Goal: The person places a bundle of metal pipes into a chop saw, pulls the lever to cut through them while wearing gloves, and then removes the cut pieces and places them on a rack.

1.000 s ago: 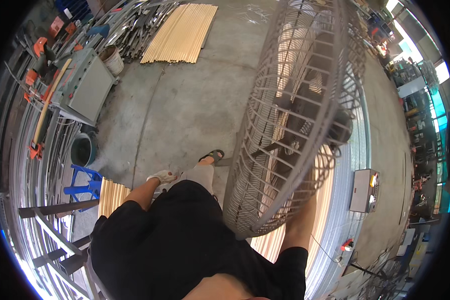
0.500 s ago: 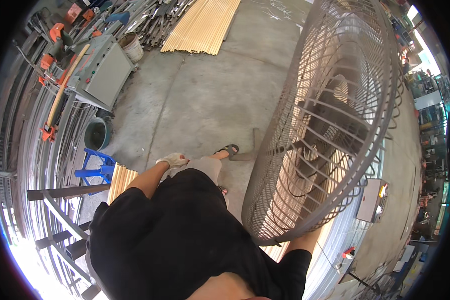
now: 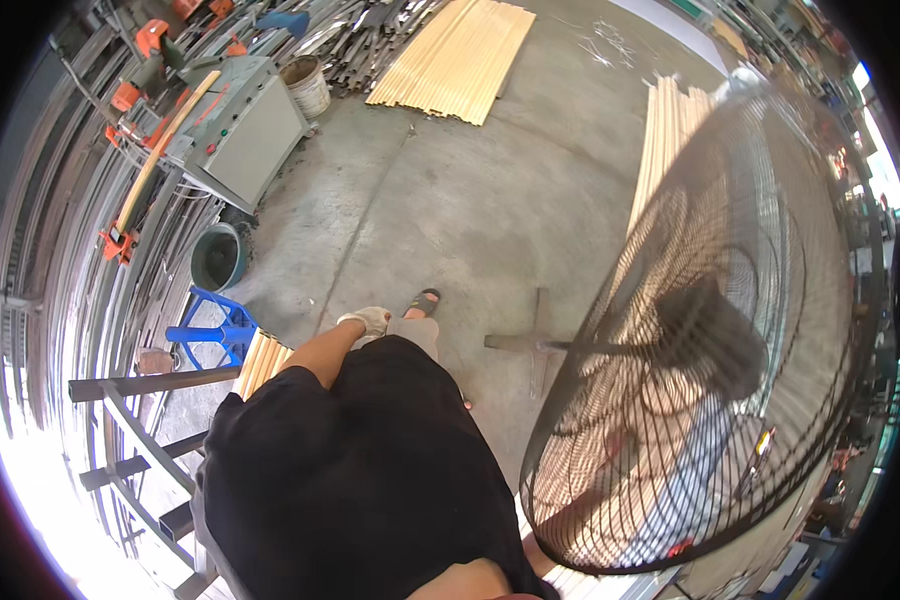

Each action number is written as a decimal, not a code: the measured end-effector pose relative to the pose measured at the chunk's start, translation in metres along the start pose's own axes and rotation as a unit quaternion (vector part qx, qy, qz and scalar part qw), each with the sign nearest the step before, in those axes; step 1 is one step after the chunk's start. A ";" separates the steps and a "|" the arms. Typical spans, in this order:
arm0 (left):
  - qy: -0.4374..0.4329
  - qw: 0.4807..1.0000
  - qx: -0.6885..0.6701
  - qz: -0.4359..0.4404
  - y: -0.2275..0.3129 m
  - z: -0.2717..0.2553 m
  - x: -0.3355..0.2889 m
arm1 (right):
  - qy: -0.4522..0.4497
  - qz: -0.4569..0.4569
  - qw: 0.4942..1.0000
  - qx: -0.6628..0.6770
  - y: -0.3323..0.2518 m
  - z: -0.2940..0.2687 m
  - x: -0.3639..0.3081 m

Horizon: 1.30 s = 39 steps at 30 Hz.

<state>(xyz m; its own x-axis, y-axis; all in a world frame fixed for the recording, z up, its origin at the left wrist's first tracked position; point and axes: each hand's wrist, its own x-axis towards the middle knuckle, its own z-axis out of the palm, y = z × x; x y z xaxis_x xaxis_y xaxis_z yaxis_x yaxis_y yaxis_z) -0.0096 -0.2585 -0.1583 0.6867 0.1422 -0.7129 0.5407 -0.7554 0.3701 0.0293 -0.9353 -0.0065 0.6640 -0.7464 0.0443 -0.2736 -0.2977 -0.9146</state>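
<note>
My left hand (image 3: 373, 319) wears a whitish glove and hangs in front of my legs. No object shows in it, and how its fingers are held is not clear. A large pedestal fan (image 3: 710, 345) with a dark wire cage fills the right side, close to me. Its pole runs down to a cross-shaped metal base (image 3: 510, 342) on the floor, beside my sandalled foot (image 3: 425, 302). My right forearm (image 3: 580, 515) passes behind the cage and shows dimly through the wires. The right hand's fingers and any hold they have are hidden by the mesh.
A grey machine cabinet (image 3: 255, 135) with orange clamps stands at left, near a white bucket (image 3: 305, 88), a dark tub (image 3: 218, 257) and a blue stand (image 3: 213, 330). Yellowish strips (image 3: 455, 60) lie ahead, more (image 3: 665, 130) behind the fan. A metal rack (image 3: 155, 383) projects at left.
The fan cage has shifted right and lower in view and tilted, uncovering its cross base and strips behind it. The surroundings have slid slightly right. My left hand stays near my legs.
</note>
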 end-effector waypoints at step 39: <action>0.221 0.552 -0.641 -0.485 -0.277 -0.346 0.084 | -0.811 -0.130 0.419 -0.386 -0.356 1.141 -0.478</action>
<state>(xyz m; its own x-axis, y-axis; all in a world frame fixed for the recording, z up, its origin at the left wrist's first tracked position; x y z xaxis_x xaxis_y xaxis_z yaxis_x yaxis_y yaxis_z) 0.0669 0.1837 -0.1150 -0.3311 0.4381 -0.8357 0.4622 0.8474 0.2612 0.6031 0.2065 -0.1603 0.1690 0.5721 -0.8026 0.2277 -0.8149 -0.5330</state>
